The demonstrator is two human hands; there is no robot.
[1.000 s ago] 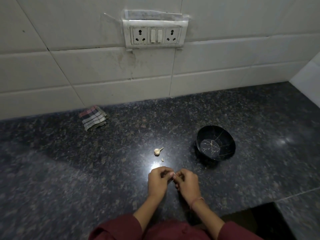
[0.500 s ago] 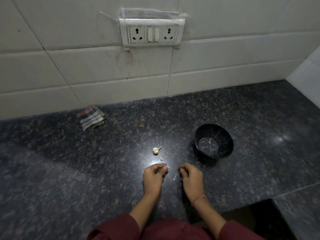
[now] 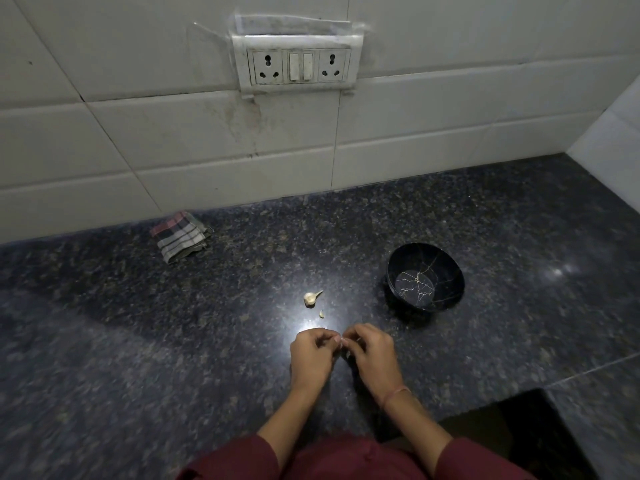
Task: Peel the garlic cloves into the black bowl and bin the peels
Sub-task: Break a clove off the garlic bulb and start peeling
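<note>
Dim, grainy indoor view. Overhead light leaves a white glare patch on the polished granite bench (image 3: pixel 138 341) just beyond the hands; wide-angle distortion bends the wall tiles (image 3: pixel 433 150).

Tiny garlic clove (image 3: pixel 343 348), mostly behind fingers (image 3: pixel 323 338)

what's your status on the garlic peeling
Left hand and right hand pinch a garlic clove between them, mostly hidden. Black bowl holds no cloves yet. Spare clove and scrap on counter; path to bowl open.

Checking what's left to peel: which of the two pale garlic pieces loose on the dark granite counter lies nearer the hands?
The tiny pale garlic scrap; the bigger pale clove with a pointed tail lies farther back.
</note>
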